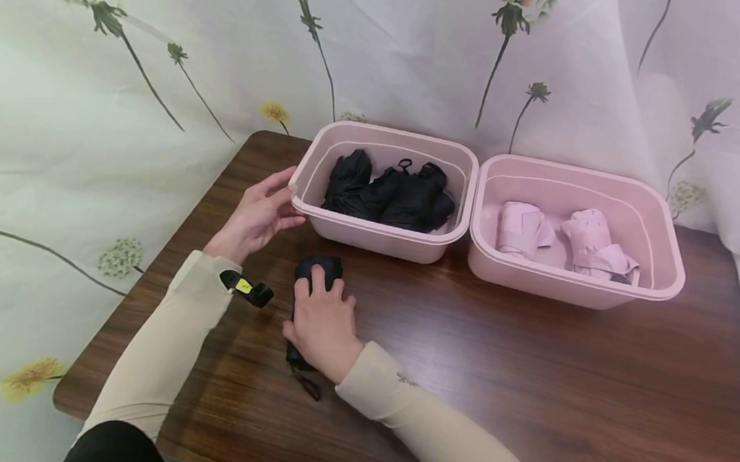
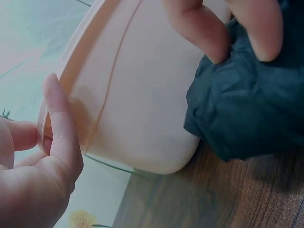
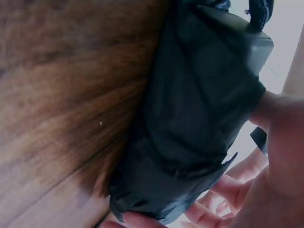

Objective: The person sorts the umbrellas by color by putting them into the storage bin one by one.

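Observation:
A compact folded umbrella (image 3: 190, 114), black with a wrist strap, lies lengthwise on the brown table. My right hand (image 1: 326, 323) grips it from above, the thumb along one side and the fingers over its far part. My left hand (image 1: 255, 216) holds the near left corner of the left pink bin (image 1: 376, 240), thumb and fingers about the rim, as the left wrist view also shows. Inside that bin sit several bundled black umbrellas (image 1: 386, 192). In the left wrist view, right-hand fingertips (image 2: 266, 42) press on the dark umbrella fabric.
Touching the left bin's right side is a second pink bin (image 1: 535, 284), which contains two rolled pink bundles (image 1: 519, 230). A dandelion-print cloth (image 1: 410, 53) hangs behind the wooden table (image 1: 495, 386) and down its left side. A black strap with a yellow tag (image 1: 244, 286) circles the left wrist.

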Demonstrator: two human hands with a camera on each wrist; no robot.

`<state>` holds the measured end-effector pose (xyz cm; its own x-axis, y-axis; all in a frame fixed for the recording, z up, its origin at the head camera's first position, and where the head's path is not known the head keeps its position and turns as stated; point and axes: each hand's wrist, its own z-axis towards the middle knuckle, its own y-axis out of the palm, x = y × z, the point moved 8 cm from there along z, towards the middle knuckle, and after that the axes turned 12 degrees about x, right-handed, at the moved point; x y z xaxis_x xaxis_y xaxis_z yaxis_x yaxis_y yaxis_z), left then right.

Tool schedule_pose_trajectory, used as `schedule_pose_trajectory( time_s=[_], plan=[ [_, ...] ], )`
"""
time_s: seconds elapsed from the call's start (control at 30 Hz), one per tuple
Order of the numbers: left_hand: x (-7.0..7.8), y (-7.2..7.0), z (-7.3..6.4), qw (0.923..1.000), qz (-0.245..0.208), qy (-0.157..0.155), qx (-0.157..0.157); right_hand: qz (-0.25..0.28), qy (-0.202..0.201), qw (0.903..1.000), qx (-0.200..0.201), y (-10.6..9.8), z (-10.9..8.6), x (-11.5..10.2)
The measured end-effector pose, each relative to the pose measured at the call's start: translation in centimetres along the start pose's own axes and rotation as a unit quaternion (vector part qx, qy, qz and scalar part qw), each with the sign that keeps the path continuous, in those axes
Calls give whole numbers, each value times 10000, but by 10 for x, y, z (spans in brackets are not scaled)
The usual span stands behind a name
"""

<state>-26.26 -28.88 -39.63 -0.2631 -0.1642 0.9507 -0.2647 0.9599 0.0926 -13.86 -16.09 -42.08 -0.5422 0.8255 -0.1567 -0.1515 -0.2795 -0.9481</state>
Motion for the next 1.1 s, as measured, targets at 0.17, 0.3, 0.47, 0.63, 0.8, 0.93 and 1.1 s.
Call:
schedule_pose_trajectory(
  time_s=[0.17, 0.3, 0.47, 0.63, 0.8, 0.93, 1.1],
  plan=[
    [0, 0, 1, 10000, -20, -8, 13, 460, -149, 9984, -287, 2, -3, 5],
    [0, 0, 1, 10000, -50, -14, 15, 1075, -107, 9929, -497, 1, -4, 12],
    [0, 0, 0, 10000, -87, -29, -11, 1540, 203, 9850, -745, 3, -5, 19],
    [0, 1, 0, 10000, -75, -46, -21, 1331, 345, 9851, -1037, 5, -7, 23],
    [-2, 0, 1, 9999, -77, -93, 13, 930, 336, 9861, -1332, 6, -8, 28],
    [-1, 1, 1, 10000, -35, -72, 1, 810, 284, 9855, -1466, 4, -8, 32],
    [0, 0, 1, 10000, -10, -77, 22, 812, 101, 9860, -1452, 2, -10, 35]
  ],
)
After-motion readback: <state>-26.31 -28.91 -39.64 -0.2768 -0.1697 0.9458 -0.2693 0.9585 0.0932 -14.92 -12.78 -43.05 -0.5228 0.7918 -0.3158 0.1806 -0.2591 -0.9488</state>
